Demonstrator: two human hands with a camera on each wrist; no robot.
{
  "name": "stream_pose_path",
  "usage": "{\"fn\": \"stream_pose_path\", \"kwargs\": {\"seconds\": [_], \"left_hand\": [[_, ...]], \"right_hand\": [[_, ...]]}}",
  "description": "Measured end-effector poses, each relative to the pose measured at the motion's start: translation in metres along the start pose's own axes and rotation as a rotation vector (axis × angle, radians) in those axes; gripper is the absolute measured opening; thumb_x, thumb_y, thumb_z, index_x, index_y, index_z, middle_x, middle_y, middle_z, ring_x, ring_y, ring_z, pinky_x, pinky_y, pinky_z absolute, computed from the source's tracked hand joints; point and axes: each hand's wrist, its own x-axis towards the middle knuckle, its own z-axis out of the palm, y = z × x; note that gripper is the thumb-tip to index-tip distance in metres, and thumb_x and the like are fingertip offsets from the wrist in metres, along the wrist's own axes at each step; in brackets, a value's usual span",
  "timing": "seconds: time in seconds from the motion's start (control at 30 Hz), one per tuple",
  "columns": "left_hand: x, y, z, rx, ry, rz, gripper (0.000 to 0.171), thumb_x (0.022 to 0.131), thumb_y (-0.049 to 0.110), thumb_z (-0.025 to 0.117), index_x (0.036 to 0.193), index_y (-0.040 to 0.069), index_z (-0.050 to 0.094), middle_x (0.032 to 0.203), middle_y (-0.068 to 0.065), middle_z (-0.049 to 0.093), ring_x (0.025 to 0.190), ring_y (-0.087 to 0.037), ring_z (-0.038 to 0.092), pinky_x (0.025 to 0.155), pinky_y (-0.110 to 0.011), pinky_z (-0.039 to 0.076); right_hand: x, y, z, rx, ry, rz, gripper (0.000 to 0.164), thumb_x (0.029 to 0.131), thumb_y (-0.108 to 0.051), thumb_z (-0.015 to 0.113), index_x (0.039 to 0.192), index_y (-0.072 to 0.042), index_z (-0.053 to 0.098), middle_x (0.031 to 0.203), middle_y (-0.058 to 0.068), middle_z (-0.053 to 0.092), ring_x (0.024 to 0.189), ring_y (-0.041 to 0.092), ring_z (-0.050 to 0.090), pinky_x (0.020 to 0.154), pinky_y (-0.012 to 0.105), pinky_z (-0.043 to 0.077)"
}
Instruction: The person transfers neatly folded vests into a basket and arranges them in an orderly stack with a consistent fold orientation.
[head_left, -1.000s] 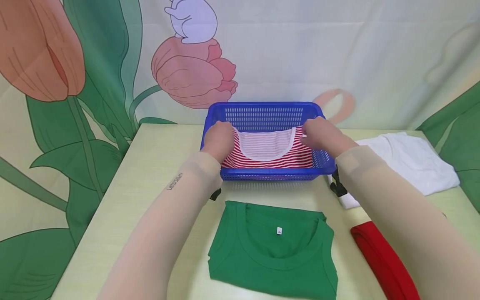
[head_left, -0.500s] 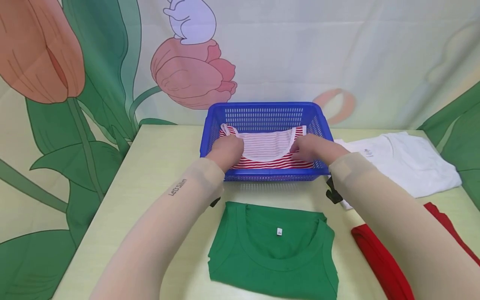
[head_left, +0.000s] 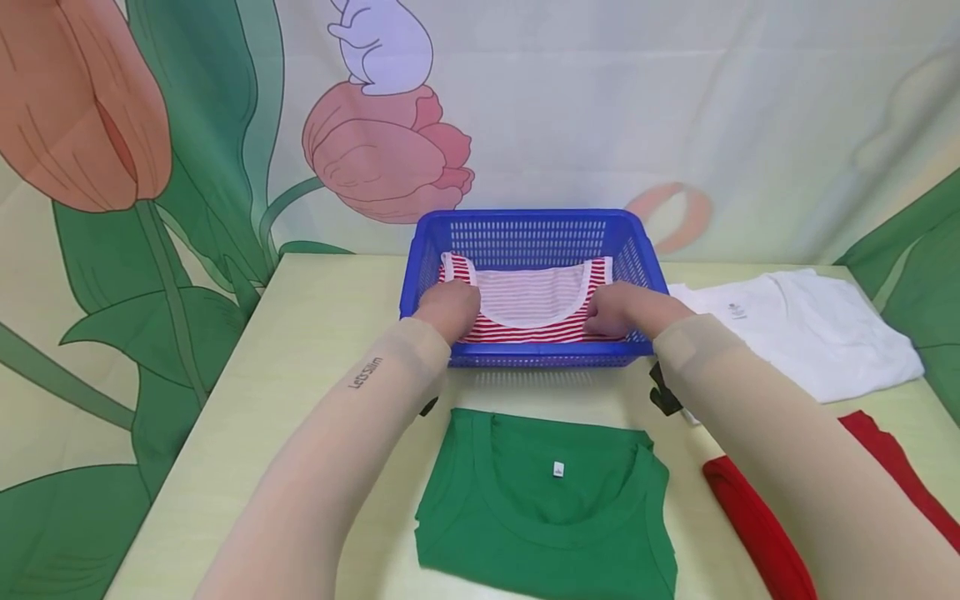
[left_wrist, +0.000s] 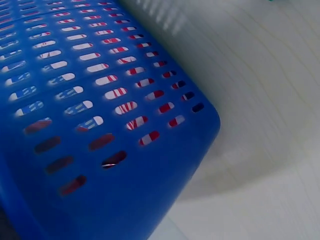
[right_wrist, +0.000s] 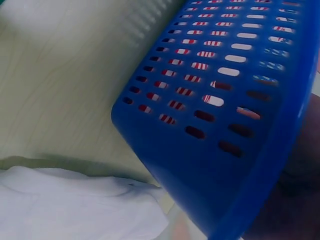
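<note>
A red-and-white striped top (head_left: 532, 298) with a white-edged neckline lies folded in a blue plastic basket (head_left: 542, 350). My left hand (head_left: 450, 307) reaches into the basket's left side against the top, knuckles up. Against the right part of the top is my right hand (head_left: 617, 310). The fingertips of both hands are largely hidden, so whether they pinch the cloth cannot be seen. Both wrist views are filled by the basket's slotted wall, with striped cloth showing through the slots.
A folded green tank top (head_left: 555, 517) lies in front of the basket. To the right are a white shirt (head_left: 810, 333) and red cloth (head_left: 757, 517), partly behind my right forearm. A printed curtain (head_left: 570, 108) hangs behind the table (head_left: 322, 333).
Both hands have left the top's shoulder parts and moved down and inward, toward the basket's front. The top's left shoulder strap now shows. In the last half second they have shifted only slightly.
</note>
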Motion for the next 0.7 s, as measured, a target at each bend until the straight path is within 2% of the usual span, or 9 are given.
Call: {"fn": "stream_pose_path", "kwargs": {"seconds": [0.13, 0.17, 0.2, 0.3, 0.37, 0.4, 0.53, 0.63, 0.7], "left_hand": [[0.001, 0.0, -0.002, -0.02, 0.004, 0.002, 0.032, 0.109, 0.001, 0.044, 0.131, -0.004, 0.068, 0.132, -0.021, 0.071, 0.116, -0.034, 0.07, 0.102, -0.051, 0.059], [0.002, 0.0, -0.003, -0.021, 0.004, 0.008, 0.033, 0.11, 0.002, 0.044, 0.132, -0.004, 0.067, 0.132, -0.021, 0.07, 0.118, -0.034, 0.07, 0.104, -0.051, 0.058], [0.002, 0.0, -0.005, -0.019, 0.002, 0.016, 0.032, 0.11, 0.002, 0.044, 0.132, -0.004, 0.067, 0.133, -0.021, 0.07, 0.119, -0.034, 0.069, 0.105, -0.051, 0.057], [0.0, -0.001, -0.016, -0.01, 0.001, 0.05, 0.031, 0.108, 0.002, 0.047, 0.132, -0.005, 0.066, 0.132, -0.021, 0.07, 0.121, -0.033, 0.068, 0.108, -0.05, 0.055], [-0.002, -0.001, -0.023, -0.03, -0.003, 0.064, 0.03, 0.107, 0.003, 0.049, 0.132, -0.005, 0.066, 0.131, -0.021, 0.07, 0.118, -0.032, 0.068, 0.108, -0.048, 0.055], [-0.004, -0.001, -0.027, -0.042, -0.008, 0.065, 0.03, 0.107, 0.004, 0.051, 0.132, -0.004, 0.065, 0.131, -0.02, 0.07, 0.118, -0.032, 0.068, 0.108, -0.048, 0.055], [-0.015, -0.001, -0.04, -0.098, -0.026, 0.05, 0.033, 0.107, 0.012, 0.057, 0.137, -0.002, 0.065, 0.137, -0.02, 0.068, 0.12, -0.032, 0.065, 0.111, -0.048, 0.053], [-0.025, -0.003, -0.045, -0.096, -0.016, 0.062, 0.038, 0.108, 0.018, 0.058, 0.139, -0.003, 0.063, 0.142, -0.021, 0.066, 0.128, -0.035, 0.063, 0.116, -0.05, 0.049], [-0.032, -0.006, -0.046, -0.104, 0.0, 0.077, 0.042, 0.108, 0.021, 0.058, 0.142, -0.003, 0.061, 0.143, -0.022, 0.065, 0.133, -0.036, 0.062, 0.118, -0.05, 0.047]], "right_hand": [[-0.004, 0.007, -0.002, 0.053, 0.097, -0.051, 0.033, 0.104, -0.021, 0.056, 0.072, -0.013, 0.051, 0.069, -0.001, 0.044, 0.068, 0.017, 0.043, 0.069, 0.032, 0.037], [-0.006, 0.009, -0.003, 0.077, 0.128, -0.063, 0.032, 0.103, -0.02, 0.056, 0.072, -0.012, 0.052, 0.068, -0.001, 0.044, 0.068, 0.017, 0.044, 0.069, 0.032, 0.037], [-0.009, 0.01, -0.004, 0.102, 0.159, -0.074, 0.03, 0.103, -0.019, 0.057, 0.076, -0.008, 0.06, 0.07, 0.002, 0.053, 0.071, 0.019, 0.052, 0.072, 0.033, 0.043], [-0.019, 0.012, -0.009, 0.159, 0.226, -0.108, 0.029, 0.105, -0.02, 0.059, 0.108, 0.003, 0.076, 0.1, 0.017, 0.075, 0.101, 0.034, 0.071, 0.096, 0.044, 0.056], [-0.025, 0.012, -0.012, 0.192, 0.239, -0.114, 0.038, 0.106, -0.021, 0.06, 0.132, 0.005, 0.071, 0.128, 0.025, 0.073, 0.126, 0.044, 0.065, 0.111, 0.055, 0.05], [-0.029, 0.012, -0.013, 0.206, 0.246, -0.124, 0.042, 0.107, -0.021, 0.06, 0.138, 0.006, 0.067, 0.136, 0.026, 0.069, 0.132, 0.046, 0.062, 0.114, 0.059, 0.048], [-0.044, 0.009, -0.016, 0.242, 0.266, -0.178, 0.043, 0.107, -0.021, 0.061, 0.141, 0.005, 0.066, 0.133, 0.025, 0.071, 0.115, 0.038, 0.068, 0.107, 0.057, 0.053], [-0.056, 0.005, -0.017, 0.261, 0.29, -0.212, 0.044, 0.107, -0.021, 0.062, 0.143, 0.004, 0.064, 0.132, 0.023, 0.072, 0.103, 0.03, 0.067, 0.102, 0.055, 0.055], [-0.064, 0.002, -0.015, 0.287, 0.3, -0.222, 0.045, 0.107, -0.022, 0.063, 0.145, 0.002, 0.063, 0.134, 0.022, 0.071, 0.104, 0.029, 0.068, 0.102, 0.054, 0.056]]}}
